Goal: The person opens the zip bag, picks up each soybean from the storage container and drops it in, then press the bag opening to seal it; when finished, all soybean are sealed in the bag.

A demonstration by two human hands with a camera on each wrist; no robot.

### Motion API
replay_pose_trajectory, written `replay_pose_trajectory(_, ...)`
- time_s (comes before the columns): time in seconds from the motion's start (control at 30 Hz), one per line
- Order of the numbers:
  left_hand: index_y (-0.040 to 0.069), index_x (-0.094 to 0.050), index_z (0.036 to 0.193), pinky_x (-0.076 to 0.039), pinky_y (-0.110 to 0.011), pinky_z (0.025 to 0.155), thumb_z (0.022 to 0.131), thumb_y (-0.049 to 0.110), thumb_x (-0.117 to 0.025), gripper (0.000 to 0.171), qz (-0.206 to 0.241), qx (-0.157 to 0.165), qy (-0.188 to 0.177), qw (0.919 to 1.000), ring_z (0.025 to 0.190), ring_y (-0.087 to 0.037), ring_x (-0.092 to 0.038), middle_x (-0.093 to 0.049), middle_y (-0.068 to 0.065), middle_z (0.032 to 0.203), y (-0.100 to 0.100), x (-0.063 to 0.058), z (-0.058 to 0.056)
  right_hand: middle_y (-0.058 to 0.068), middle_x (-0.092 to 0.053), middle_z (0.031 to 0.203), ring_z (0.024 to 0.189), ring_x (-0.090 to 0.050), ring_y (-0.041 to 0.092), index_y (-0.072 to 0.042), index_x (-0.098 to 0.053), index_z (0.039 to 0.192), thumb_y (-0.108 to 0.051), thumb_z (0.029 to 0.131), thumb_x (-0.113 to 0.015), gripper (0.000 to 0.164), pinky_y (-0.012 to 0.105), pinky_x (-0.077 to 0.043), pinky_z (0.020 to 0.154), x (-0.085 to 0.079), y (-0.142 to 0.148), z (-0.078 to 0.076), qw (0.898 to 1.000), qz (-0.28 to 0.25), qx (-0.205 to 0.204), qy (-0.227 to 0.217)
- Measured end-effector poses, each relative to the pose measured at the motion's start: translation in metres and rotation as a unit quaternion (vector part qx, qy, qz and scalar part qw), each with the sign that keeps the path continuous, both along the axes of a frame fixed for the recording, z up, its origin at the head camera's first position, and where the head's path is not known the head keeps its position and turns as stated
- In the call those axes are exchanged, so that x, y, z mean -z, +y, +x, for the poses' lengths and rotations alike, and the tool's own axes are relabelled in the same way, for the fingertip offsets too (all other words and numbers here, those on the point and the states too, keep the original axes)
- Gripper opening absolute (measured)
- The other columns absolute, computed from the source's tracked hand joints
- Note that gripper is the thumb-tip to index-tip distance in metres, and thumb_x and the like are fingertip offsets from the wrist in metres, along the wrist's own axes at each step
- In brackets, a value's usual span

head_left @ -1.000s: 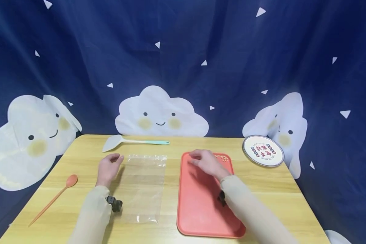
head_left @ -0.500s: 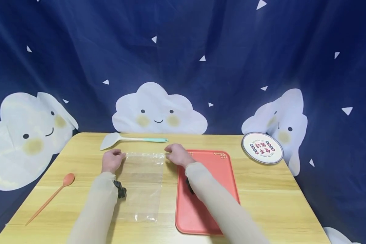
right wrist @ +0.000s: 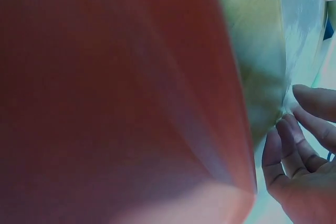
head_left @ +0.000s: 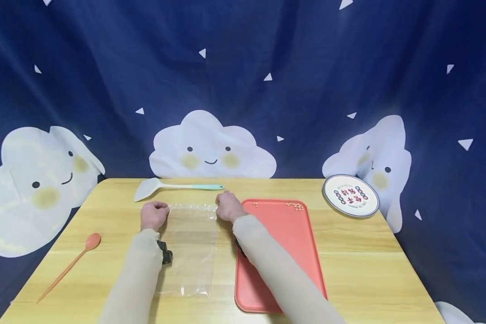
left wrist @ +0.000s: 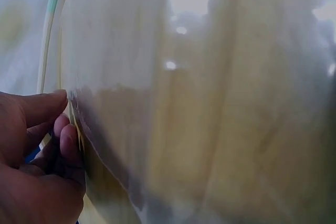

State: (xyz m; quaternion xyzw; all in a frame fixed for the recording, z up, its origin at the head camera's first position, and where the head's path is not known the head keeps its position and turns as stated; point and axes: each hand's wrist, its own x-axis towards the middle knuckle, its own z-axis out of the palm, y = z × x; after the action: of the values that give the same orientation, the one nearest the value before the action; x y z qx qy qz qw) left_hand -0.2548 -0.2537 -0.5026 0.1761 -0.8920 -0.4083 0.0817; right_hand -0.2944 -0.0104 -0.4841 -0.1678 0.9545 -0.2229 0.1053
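Observation:
A clear plastic bag [head_left: 192, 252] lies flat on the wooden table, its far edge between the two hands. At its far left corner my left hand [head_left: 153, 215] pinches the film; the left wrist view shows the fingertips meeting at the edge of the bag [left wrist: 157, 129]. My right hand [head_left: 229, 207] holds the far right corner, with thumb and fingers closing on the film in the right wrist view. Right of the bag sits a red tray [head_left: 281, 252] with small yellowish kernels [head_left: 294, 206] in its far right corner. The right forearm passes over this tray.
Behind the bag lies a spatula [head_left: 148, 188] with a pale blade and mint handle. An orange spoon [head_left: 92, 241] rests at the left. A printed oval plate [head_left: 350, 208] stands at the far right. A blue cloth with clouds hangs behind the table.
My right hand has moved left from over the tray to the bag's far right corner and now grips it. My left hand has shifted slightly right and pinches the far left corner.

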Motion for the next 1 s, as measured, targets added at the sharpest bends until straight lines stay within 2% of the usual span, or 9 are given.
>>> replay_pose_trajectory(0.07,-0.008,-0.069,0.103,-0.049,-0.047,0.086,0.089,0.007,-0.065,0.021,0.004,-0.009,-0.003,0.9999,0.096,-0.036,-0.06,-0.067,-0.022,0.097,0.0,0.003,0.002,0.007,-0.058,0.111,0.111,-0.056,0.024,-0.007,-0.07,0.112,0.0,0.083,-0.067,0.03,0.032,-0.047,0.098,0.003,-0.002,0.0,1.0,0.008,0.002,-0.002)
replay_pose_trajectory(0.17,-0.008,-0.066,0.109,-0.048,-0.047,0.088,0.09,0.009,-0.065,0.026,0.014,-0.025,-0.02,0.9994,0.1,-0.035,-0.058,-0.066,-0.023,0.103,0.0,0.005,0.001,0.006,-0.057,0.107,0.107,-0.056,0.023,-0.007,-0.07,0.109,0.0,0.083,-0.068,0.027,0.031,-0.047,0.097,0.005,-0.003,0.001,1.0,0.011,0.005,-0.003)
replay_pose_trajectory(0.27,-0.007,-0.065,0.11,-0.048,-0.048,0.089,0.09,0.012,-0.066,0.028,0.006,-0.028,-0.032,0.9991,0.101,-0.036,-0.057,-0.065,-0.023,0.105,0.001,0.006,0.0,0.006,-0.057,0.106,0.106,-0.056,0.023,-0.007,-0.07,0.107,0.0,0.084,-0.068,0.024,0.032,-0.048,0.096,0.006,-0.002,0.002,1.0,0.008,0.013,-0.004)
replay_pose_trajectory(0.47,-0.004,-0.071,0.095,-0.048,-0.05,0.088,0.087,0.014,-0.066,0.02,-0.039,-0.022,-0.046,0.9979,0.098,-0.04,-0.059,-0.068,-0.021,0.098,0.004,0.002,0.0,0.004,-0.057,0.101,0.1,-0.056,0.021,-0.008,-0.069,0.102,0.0,0.086,-0.067,0.018,0.031,-0.049,0.091,0.008,-0.001,0.002,1.0,0.005,0.019,-0.001)
replay_pose_trajectory(0.6,-0.003,-0.073,0.096,-0.048,-0.053,0.091,0.087,0.015,-0.064,0.022,-0.052,-0.005,-0.063,0.9966,0.103,-0.043,-0.059,-0.069,-0.022,0.102,0.005,0.001,0.0,0.003,-0.055,0.095,0.098,-0.055,0.02,-0.009,-0.067,0.09,0.0,0.088,-0.065,0.01,0.031,-0.049,0.088,0.007,0.001,0.001,1.0,0.005,0.02,0.002)
replay_pose_trajectory(0.67,-0.003,-0.072,0.098,-0.048,-0.053,0.09,0.088,0.016,-0.063,0.023,-0.048,0.004,-0.064,0.9968,0.102,-0.042,-0.059,-0.069,-0.022,0.102,0.005,0.002,0.0,0.002,-0.056,0.091,0.099,-0.055,0.019,-0.009,-0.064,0.082,0.001,0.089,-0.062,0.013,0.03,-0.049,0.088,0.006,0.002,0.001,1.0,0.0,0.02,0.005)
replay_pose_trajectory(0.77,-0.005,-0.071,0.1,-0.05,-0.048,0.085,0.091,0.015,-0.062,0.024,-0.025,0.015,-0.04,0.9988,0.097,-0.038,-0.06,-0.068,-0.022,0.099,0.003,0.003,0.0,0.001,-0.057,0.086,0.093,-0.057,0.019,-0.01,-0.061,0.077,0.002,0.09,-0.058,0.018,0.03,-0.05,0.081,0.002,0.007,0.001,1.0,-0.026,0.015,-0.002)
replay_pose_trajectory(0.9,-0.008,-0.066,0.103,-0.049,-0.031,0.073,0.095,0.011,-0.06,0.021,0.034,0.036,0.011,0.9987,0.083,-0.024,-0.062,-0.068,-0.017,0.09,-0.002,0.004,0.002,-0.002,-0.06,0.084,0.082,-0.058,0.016,-0.012,-0.062,0.083,-0.001,0.093,-0.058,0.016,0.028,-0.051,0.072,-0.003,0.016,0.0,0.998,-0.065,0.0,-0.015)
replay_pose_trajectory(1.0,-0.008,-0.06,0.108,-0.048,-0.02,0.066,0.098,0.008,-0.057,0.019,0.095,0.054,0.026,0.9936,0.073,-0.013,-0.063,-0.07,-0.016,0.09,-0.005,0.003,0.006,-0.003,-0.062,0.086,0.085,-0.059,0.014,-0.01,-0.065,0.09,0.0,0.093,-0.059,0.012,0.026,-0.052,0.076,-0.006,0.022,-0.001,0.996,-0.085,-0.019,-0.017)
